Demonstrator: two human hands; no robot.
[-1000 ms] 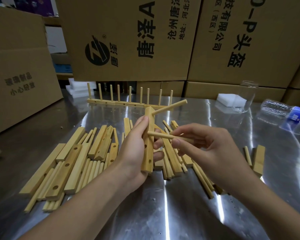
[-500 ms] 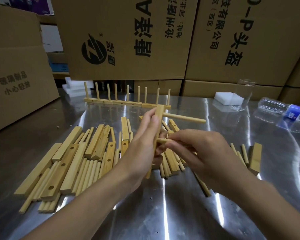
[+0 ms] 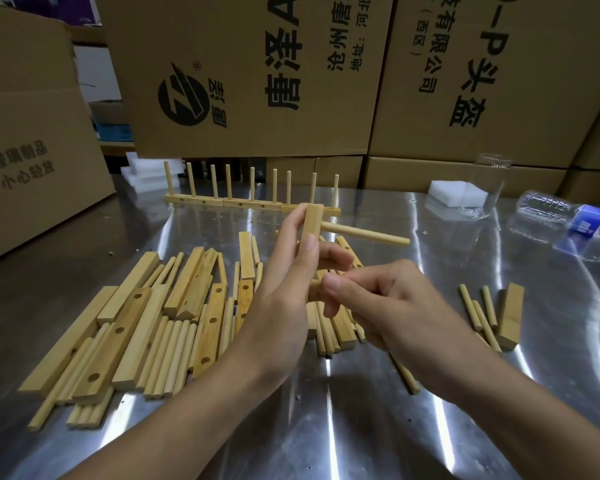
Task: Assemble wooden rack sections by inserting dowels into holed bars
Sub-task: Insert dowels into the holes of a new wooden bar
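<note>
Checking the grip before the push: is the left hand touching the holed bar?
Touching. Head view shows the left hand gripping the upright holed bar, thumb pressed on its near face.

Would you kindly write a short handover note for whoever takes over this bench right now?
Left hand grips a holed bar upright above the table.
Right hand pinches a second dowel at a lower hole in that bar; how deep it sits is hidden.
Done: first dowel seated near the bar's top, pointing right; finished sections stand at the table's far edge.
Left: press this dowel home, fill any remaining holes, then work through the loose bars and dowels piled on the left.
</note>
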